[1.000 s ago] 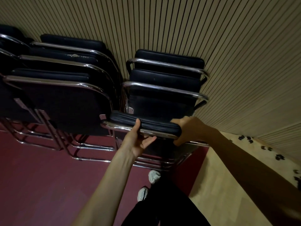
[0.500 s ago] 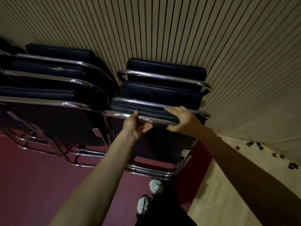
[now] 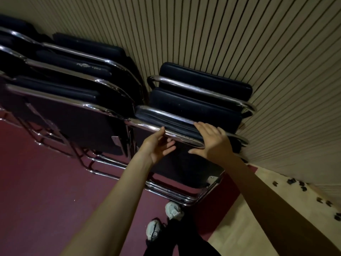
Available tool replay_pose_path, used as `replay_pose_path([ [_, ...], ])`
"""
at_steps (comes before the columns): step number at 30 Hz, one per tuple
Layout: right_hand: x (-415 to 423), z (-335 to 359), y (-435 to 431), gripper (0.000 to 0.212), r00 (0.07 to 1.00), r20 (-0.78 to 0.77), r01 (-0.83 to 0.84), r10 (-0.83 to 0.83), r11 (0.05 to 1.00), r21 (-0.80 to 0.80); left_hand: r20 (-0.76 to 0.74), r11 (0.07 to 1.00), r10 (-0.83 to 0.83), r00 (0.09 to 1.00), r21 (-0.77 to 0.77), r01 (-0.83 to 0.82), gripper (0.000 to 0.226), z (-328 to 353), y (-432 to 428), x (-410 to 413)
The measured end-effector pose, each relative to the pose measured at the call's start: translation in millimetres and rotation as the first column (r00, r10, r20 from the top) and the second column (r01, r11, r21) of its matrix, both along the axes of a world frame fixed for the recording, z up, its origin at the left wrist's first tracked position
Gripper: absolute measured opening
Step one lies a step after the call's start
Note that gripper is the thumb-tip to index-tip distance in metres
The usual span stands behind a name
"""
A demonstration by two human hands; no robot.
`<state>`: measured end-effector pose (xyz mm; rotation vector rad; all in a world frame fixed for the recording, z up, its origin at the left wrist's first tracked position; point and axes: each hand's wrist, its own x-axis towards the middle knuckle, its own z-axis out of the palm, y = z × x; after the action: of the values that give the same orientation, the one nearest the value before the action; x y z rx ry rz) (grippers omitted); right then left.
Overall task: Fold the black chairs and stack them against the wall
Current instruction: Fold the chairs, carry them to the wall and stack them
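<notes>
The front folded black chair (image 3: 184,163) leans on two other folded black chairs (image 3: 201,93), a right-hand stack against the slatted wall (image 3: 239,43). My left hand (image 3: 158,143) is under its chrome top rail (image 3: 147,124), thumb touching the rail, fingers spread and loose. My right hand (image 3: 215,141) lies palm down over the same rail and the pad's edge, fingers apart, not gripping. A left-hand stack of several folded black chairs (image 3: 73,117) stands beside it, also against the wall.
The chairs' chrome feet rest on dark red floor (image 3: 46,200). Light wooden floor (image 3: 239,228) begins to the right, with several small black pieces (image 3: 295,182) scattered along the wall. My shoes (image 3: 171,211) are just in front of the right stack.
The front chair has gone from held away from the stack to leaning against it. Both hands have loosened from a grip on its top rail to resting open on it.
</notes>
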<state>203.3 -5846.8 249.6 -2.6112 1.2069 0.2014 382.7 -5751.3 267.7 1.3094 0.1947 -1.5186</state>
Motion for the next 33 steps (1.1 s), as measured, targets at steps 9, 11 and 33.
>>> replay_pose_path([
  [9, 61, 47, 49, 0.084, 0.999, -0.012, -0.04, 0.042, 0.99, 0.138, 0.124, 0.982, 0.189, 0.974, -0.04, -0.185, 0.035, 30, 73, 52],
  [11, 88, 61, 82, 0.076, 0.99, 0.079, -0.126, 0.114, 0.978, 0.169, 0.176, 0.981, 0.192, 0.965, -0.059, -0.184, 0.031, 39, 110, 63],
  [33, 398, 76, 689, 0.08, 0.349, 0.234, -0.867, 0.908, 0.218, 0.448, 0.542, 0.212, 0.813, 0.211, 0.061, -0.975, 0.06, 37, 784, 135],
])
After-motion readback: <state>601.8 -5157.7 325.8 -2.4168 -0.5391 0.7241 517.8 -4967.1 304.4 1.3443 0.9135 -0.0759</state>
